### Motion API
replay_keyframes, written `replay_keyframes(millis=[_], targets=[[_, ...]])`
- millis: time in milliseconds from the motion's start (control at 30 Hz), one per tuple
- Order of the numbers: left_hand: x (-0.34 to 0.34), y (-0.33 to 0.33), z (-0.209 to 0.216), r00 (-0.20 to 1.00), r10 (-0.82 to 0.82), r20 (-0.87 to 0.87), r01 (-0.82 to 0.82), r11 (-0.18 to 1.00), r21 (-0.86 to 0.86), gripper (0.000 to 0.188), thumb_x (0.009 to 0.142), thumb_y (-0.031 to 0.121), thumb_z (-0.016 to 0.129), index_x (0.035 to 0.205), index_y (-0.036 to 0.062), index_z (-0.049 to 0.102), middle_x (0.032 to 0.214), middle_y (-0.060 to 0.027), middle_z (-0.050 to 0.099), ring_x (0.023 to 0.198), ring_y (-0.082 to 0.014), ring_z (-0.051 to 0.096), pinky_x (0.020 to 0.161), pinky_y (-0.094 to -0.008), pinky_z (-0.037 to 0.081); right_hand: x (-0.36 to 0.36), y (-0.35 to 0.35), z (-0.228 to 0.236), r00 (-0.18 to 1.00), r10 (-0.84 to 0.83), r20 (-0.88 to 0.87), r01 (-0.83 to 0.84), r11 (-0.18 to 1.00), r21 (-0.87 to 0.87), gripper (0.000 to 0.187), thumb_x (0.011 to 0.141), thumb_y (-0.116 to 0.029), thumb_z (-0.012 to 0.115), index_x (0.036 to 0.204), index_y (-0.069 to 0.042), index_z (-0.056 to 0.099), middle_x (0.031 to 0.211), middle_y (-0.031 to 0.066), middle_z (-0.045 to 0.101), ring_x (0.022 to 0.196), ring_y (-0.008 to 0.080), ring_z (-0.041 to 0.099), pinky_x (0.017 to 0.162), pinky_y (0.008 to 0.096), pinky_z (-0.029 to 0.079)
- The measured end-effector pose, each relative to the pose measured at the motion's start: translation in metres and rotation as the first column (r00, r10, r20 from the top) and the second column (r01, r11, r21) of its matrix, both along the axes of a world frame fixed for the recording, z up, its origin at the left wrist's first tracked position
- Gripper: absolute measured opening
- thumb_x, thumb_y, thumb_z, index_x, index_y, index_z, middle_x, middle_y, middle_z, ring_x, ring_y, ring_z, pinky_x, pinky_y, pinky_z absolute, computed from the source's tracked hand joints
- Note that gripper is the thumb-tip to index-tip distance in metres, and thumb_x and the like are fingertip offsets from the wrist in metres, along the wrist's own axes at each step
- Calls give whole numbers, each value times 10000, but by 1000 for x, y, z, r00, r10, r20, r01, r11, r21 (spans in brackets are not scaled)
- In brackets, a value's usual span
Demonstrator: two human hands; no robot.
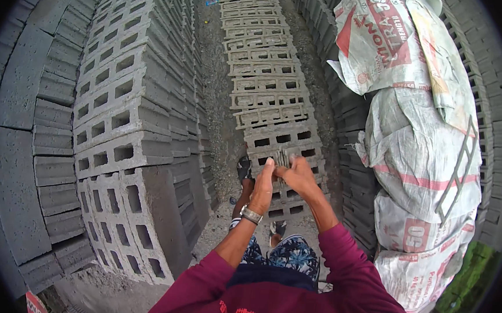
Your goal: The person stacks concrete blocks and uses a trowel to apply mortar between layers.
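Observation:
My hands meet over the near end of a row of grey hollow concrete blocks (282,127). Between them is a small grey bundle of thin strips (283,159), its exact kind unclear. My left hand (263,187), with a watch at the wrist, is closed against the bundle's left side, thumb pointing up. From the other side, my right hand (299,177) has its fingers curled around it. The fingertips are partly hidden behind the hands. Dark block holes show just below and beyond them.
A tall stack of hollow blocks (161,115) rises on the left, with more blocks beyond it. On the right, white and red woven sacks (420,151) cover another stack, a flat grey lattice strip (456,171) lying on them. Gravel (216,72) runs beside the middle row.

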State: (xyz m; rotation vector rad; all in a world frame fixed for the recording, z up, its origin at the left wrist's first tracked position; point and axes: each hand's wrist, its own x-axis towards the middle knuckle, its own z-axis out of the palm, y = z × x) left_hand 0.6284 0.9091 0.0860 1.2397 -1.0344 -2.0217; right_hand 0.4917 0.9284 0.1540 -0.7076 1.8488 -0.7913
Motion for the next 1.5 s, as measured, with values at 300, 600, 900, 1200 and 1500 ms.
replay_keyframes(millis=[300,600,900,1200,1500], targets=[[54,-105,18,820,466,-333,-172,755,632,775,950,660,438,1251,-46,550,1184,-168,637,1131,-307,598,1021,-438,450,72,-88,-24,850,398,-345,-487,842,-230,367,843,-225,705,1053,71,648,878,203,669,766,366,688,718,426,538],[119,-136,-81,944,328,-42,-278,854,440,583,964,497,450,1066,-57,601,857,-190,683,880,-308,651,934,-446,476,44,-237,-267,919,95,-382,-63,993,97,328,852,-331,708,861,-3,695,828,188,676,769,338,691,669,457,519],[150,-139,-106,930,356,96,-342,738,582,617,947,536,451,1057,-51,604,803,-178,691,846,-304,669,892,-421,501,63,-299,-399,685,411,-602,-273,911,310,388,814,-355,703,950,8,683,984,197,688,1024,366,633,915,493,411],[136,-147,-105,937,314,151,-336,702,628,628,938,553,472,1066,-49,600,803,-165,693,847,-304,672,888,-404,500,42,-383,-410,763,176,-622,25,954,300,349,783,-340,695,823,7,704,887,227,712,985,418,626,913,511,391],[140,-169,-110,918,355,178,-393,754,527,544,958,470,467,1043,-49,606,798,-162,690,844,-297,668,883,-398,501,7,-436,-405,768,-69,-637,205,968,143,401,720,-342,729,859,34,710,978,241,697,914,440,655,829,552,486]])
